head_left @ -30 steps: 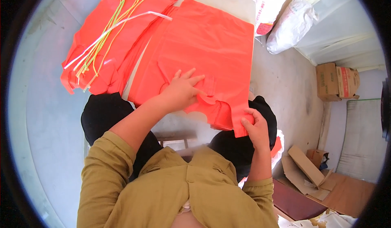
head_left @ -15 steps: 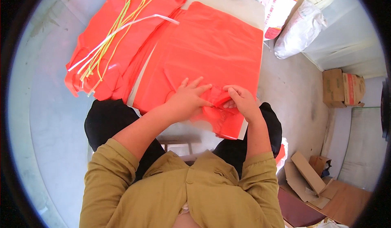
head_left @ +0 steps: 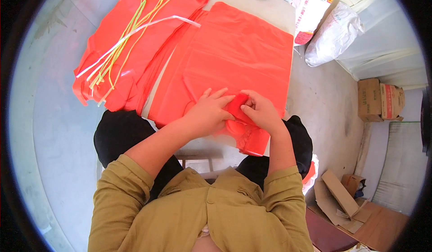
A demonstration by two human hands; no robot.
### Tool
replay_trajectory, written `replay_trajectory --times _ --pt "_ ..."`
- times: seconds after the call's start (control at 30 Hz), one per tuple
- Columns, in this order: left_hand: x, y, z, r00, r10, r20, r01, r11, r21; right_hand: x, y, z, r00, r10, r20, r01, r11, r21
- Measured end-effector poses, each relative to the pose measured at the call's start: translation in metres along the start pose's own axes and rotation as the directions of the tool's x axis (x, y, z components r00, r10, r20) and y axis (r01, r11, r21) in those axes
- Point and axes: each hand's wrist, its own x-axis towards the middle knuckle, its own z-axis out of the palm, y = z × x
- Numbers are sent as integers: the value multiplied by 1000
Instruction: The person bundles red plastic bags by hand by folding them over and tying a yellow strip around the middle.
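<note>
A flat stack of red plastic bags (head_left: 243, 49) lies on the pale table in front of me. My left hand (head_left: 209, 112) rests on the near part of the stack, fingers spread and thumb pointing toward the folded plastic. Close beside it, my right hand (head_left: 260, 110) pinches a darker red folded flap (head_left: 237, 107) of a plastic bag between thumb and fingers. Below both hands, crumpled plastic hangs at the table's near edge. To the left lies a second, looser pile of red bags (head_left: 135, 40), with yellow-green strips (head_left: 123, 42) and a white strip (head_left: 148, 23) across it.
My knees, in black trousers, are under the table's near edge. White sacks (head_left: 335, 33) stand beyond the table at the far right. Cardboard boxes (head_left: 380, 100) sit by the right wall, and flattened cardboard (head_left: 339, 193) lies at the lower right.
My right hand has moved slightly up and left, raising and turning the folded flap so more of its face shows. The left hand stays nearly in place.
</note>
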Motion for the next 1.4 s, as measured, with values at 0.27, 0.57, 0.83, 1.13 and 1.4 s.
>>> replay_trajectory --times 0.27,0.57,0.83,1.13,1.4 --pt "1 4 -2 990 45 -136 -57 995 -83 -5 -18 16 996 -26 -88 -12 915 -404" --pt "16 -7 10 973 -27 -231 -8 989 -149 -11 2 10 995 -85 -60 84 996 -17" --pt "19 -6 12 947 -173 -270 89 950 -299 -23 26 23 979 -91 -182 122 978 167" --pt "19 1 6 920 -285 -269 223 945 -240 -14 18 45 914 -25 -405 37 999 21" --pt "15 -4 12 936 6 -352 -23 999 -45 -16 16 45 882 -182 -435 136 981 -136"
